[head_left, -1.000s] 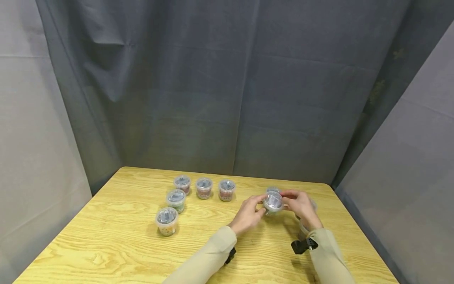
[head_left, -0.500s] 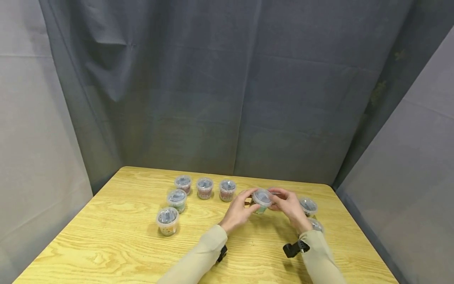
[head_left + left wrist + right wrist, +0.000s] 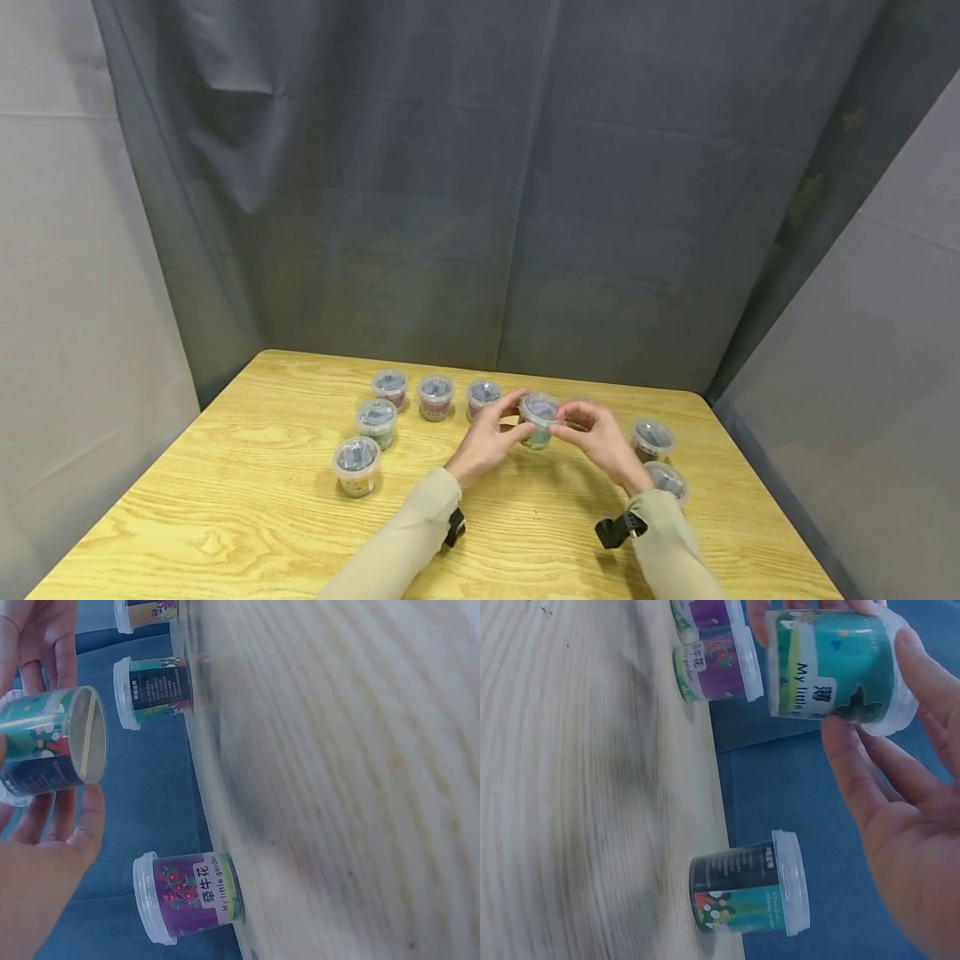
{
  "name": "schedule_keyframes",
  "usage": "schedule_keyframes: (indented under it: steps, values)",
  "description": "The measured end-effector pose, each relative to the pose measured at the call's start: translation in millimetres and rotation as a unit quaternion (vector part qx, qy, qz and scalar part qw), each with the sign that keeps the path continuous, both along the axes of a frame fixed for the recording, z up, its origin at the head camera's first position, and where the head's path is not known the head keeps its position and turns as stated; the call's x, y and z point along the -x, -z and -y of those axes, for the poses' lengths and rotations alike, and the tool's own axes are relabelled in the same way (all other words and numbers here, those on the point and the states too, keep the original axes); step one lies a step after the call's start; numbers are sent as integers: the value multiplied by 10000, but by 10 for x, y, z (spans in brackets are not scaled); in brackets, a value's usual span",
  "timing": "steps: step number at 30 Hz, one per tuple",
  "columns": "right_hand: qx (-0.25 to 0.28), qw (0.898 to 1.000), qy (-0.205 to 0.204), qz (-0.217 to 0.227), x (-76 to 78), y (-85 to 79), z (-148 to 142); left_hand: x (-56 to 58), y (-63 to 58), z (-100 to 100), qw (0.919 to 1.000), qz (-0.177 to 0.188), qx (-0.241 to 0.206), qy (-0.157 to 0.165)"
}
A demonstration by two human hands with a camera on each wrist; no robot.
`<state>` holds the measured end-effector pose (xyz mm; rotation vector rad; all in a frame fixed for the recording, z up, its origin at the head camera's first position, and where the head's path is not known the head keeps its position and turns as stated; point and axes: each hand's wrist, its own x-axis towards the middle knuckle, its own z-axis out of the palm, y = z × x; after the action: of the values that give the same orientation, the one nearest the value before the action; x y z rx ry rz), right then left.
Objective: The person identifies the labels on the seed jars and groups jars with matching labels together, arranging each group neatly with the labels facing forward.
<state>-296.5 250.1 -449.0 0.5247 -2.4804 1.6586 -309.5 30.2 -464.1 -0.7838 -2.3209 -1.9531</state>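
Observation:
A lidded clear plastic cup with a teal "My little garden" label [image 3: 538,421] is held above the table between my two hands. My left hand [image 3: 480,442] pinches it from the left with thumb and fingers. From the right, my right hand [image 3: 606,448] grips it near the lid. In the left wrist view the teal cup [image 3: 37,742] shows its base lifted off the wood. The right wrist view shows the printed front of the teal cup [image 3: 836,667]. Just left of my left fingers stands a purple-labelled cup [image 3: 483,393], partly hidden by that hand.
More lidded cups stand on the wooden table [image 3: 225,500]. At left are an orange-labelled cup [image 3: 357,467], a green one [image 3: 377,423] and purple ones [image 3: 436,397]. Two cups [image 3: 652,439] stand at right; another [image 3: 582,401] is mostly hidden behind my right hand. Grey curtains [image 3: 420,208] surround the table.
Both hands have carried the teal cup leftward, away from the cup behind it and toward the purple row. The cups at right show more now that my right arm has shifted left.

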Motion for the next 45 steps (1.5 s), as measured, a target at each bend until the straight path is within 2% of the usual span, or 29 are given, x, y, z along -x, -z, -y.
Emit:
schedule_keyframes:
  steps: [4,9,15,21,23,27,30,35,38,40,45]
  values:
    - [60,9993,300,-219,-3,4,84,15,32,10,9995,-44,-300,-114]
    - [138,9961,824,-280,-13,-21,207,8,71,29,9973,-46,-525,-505]
    - [132,9859,1666,-116,-56,-57,326,-12,105,43,9955,-221,-243,-888]
    - [483,9790,1978,-58,-76,-101,420,-31,91,33,9922,-445,74,-1162]
    - [561,9793,1942,-26,-71,-111,431,-27,80,46,9924,-448,64,-1146]
    - [879,9836,1572,71,-50,-126,427,-21,57,102,9945,-358,-139,-973]
    - [1009,9854,1368,92,-47,-137,430,-19,48,137,9952,-363,-134,-900]
    - [612,9877,1439,-22,-53,-163,479,-11,48,166,9930,-503,231,-1043]
    - [512,9897,1338,19,-53,-167,496,-11,52,187,9929,-448,226,-1074]
    - [662,9917,1095,115,-42,-157,487,-8,59,217,9949,-296,55,-959]
    - [1033,9938,208,345,-1,-121,422,-15,92,323,9985,179,-285,-443]
